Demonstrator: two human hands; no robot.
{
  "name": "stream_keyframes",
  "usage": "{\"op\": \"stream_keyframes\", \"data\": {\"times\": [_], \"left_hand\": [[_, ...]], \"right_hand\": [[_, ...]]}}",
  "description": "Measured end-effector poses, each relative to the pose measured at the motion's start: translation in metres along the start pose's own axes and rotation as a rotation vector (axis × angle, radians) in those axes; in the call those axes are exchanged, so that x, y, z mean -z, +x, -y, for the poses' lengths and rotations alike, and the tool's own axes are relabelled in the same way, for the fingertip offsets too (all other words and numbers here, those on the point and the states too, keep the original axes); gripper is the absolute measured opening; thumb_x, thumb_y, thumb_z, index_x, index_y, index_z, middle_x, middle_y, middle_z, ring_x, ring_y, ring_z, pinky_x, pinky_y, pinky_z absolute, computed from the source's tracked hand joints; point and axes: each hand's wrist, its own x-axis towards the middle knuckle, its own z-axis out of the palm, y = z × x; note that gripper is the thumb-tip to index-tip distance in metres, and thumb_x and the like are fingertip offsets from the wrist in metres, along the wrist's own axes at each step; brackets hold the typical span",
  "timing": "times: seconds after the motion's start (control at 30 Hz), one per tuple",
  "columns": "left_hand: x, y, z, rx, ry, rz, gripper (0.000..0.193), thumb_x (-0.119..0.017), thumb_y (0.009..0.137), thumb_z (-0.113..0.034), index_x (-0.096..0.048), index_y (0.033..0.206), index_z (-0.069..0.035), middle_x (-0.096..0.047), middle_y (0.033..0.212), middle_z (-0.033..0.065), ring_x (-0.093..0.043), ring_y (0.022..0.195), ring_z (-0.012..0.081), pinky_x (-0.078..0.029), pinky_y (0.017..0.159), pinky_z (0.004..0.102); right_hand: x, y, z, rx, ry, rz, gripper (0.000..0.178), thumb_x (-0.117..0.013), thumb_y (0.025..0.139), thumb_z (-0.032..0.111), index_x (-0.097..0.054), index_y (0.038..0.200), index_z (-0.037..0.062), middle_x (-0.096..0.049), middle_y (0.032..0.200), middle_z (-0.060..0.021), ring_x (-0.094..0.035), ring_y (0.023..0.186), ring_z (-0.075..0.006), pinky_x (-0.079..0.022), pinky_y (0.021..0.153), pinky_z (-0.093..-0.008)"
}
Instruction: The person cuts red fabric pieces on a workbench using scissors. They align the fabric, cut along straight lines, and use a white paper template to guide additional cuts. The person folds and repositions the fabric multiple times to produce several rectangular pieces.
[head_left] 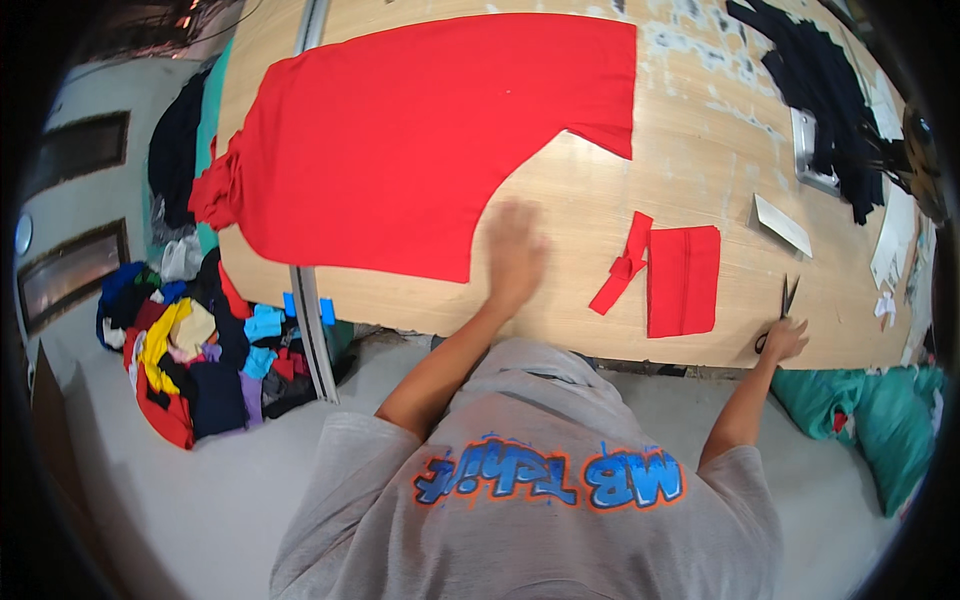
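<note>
A large piece of red fabric (400, 150) lies spread over the table, with a curved edge on its right side and a bunched-up left end. Just right of its lower corner is my left hand (515, 258), over the wood; motion smears its fingers. Near the table's front edge at the right, my right hand (787, 340) is closed over the handles of a pair of scissors (790, 298). The blades point away from me, and one dark handle loop shows beside the hand. Between my hands lie a folded red fabric rectangle (683, 280) and a knotted-looking red strip (627, 263).
The wooden table (580, 320) has a metal rail (318, 340) at its left. A white card (782, 226) and dark cloth (825, 90) lie to the right. Mixed clothes (200, 350) are heaped on the left floor; green sacks (870, 420) stand below the right edge.
</note>
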Motion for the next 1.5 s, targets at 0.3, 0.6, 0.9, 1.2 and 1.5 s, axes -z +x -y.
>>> {"op": "stream_keyframes", "data": {"times": [0.3, 0.6, 0.9, 1.2, 1.5], "left_hand": [[0.036, -0.053, 0.017, -0.362, -0.31, 0.166, 0.036, -0.06, 0.102, -0.002, -0.073, 0.135, -0.003, -0.071, 0.144, 0.0182, -0.065, 0.137, 0.0385, -0.052, 0.116, 0.0484], [0.112, -0.133, 0.139, 0.001, 0.142, -0.082, 0.048, -0.06, 0.107, -0.012, -0.058, 0.154, -0.005, -0.057, 0.158, 0.0225, -0.051, 0.147, 0.0432, -0.04, 0.125, 0.0549], [0.116, -0.133, 0.15, -0.276, 0.18, 0.016, 0.047, -0.063, 0.106, -0.014, -0.061, 0.152, -0.006, -0.056, 0.157, 0.0193, -0.052, 0.146, 0.0389, -0.039, 0.126, 0.0543], [0.131, -0.094, 0.182, -0.367, 0.115, 0.005, 0.05, -0.058, 0.111, -0.019, -0.053, 0.16, -0.006, -0.052, 0.164, 0.0149, -0.046, 0.154, 0.0349, -0.033, 0.13, 0.0544], [0.105, -0.085, 0.206, -0.433, 0.286, 0.071, 0.069, -0.05, 0.116, -0.043, -0.034, 0.176, -0.013, -0.027, 0.184, 0.0137, -0.02, 0.172, 0.0295, -0.012, 0.137, 0.0609]], "right_hand": [[-0.015, -0.039, -0.043, 0.003, 0.056, 0.242, 0.078, -0.061, 0.105, 0.059, -0.043, 0.173, 0.025, -0.033, 0.173, -0.0292, -0.038, 0.154, -0.0541, -0.032, 0.128, -0.0609], [0.024, -0.07, -0.021, -0.104, 0.172, 0.56, 0.1, -0.073, 0.093, 0.067, -0.039, 0.176, 0.0245, -0.034, 0.169, -0.0284, -0.037, 0.155, -0.0501, -0.03, 0.129, -0.0584], [0.05, -0.095, 0.017, -0.145, 0.443, 0.591, 0.081, -0.089, 0.083, 0.028, -0.057, 0.151, -0.0018, -0.071, 0.122, -0.0194, -0.074, 0.103, -0.0321, -0.061, 0.087, -0.0437], [0.178, -0.306, 0.058, -0.245, 1.737, 0.878, 0.045, -0.066, 0.114, 0.022, -0.052, 0.152, 0.0039, -0.065, 0.117, -0.0059, -0.068, 0.103, -0.0224, -0.056, 0.1, -0.043], [0.219, -0.575, 0.196, -0.035, 0.986, 1.256, 0.072, -0.086, 0.099, 0.041, -0.055, 0.153, 0.0047, -0.057, 0.131, -0.0126, -0.061, 0.116, -0.0239, -0.054, 0.099, -0.0389]]}}
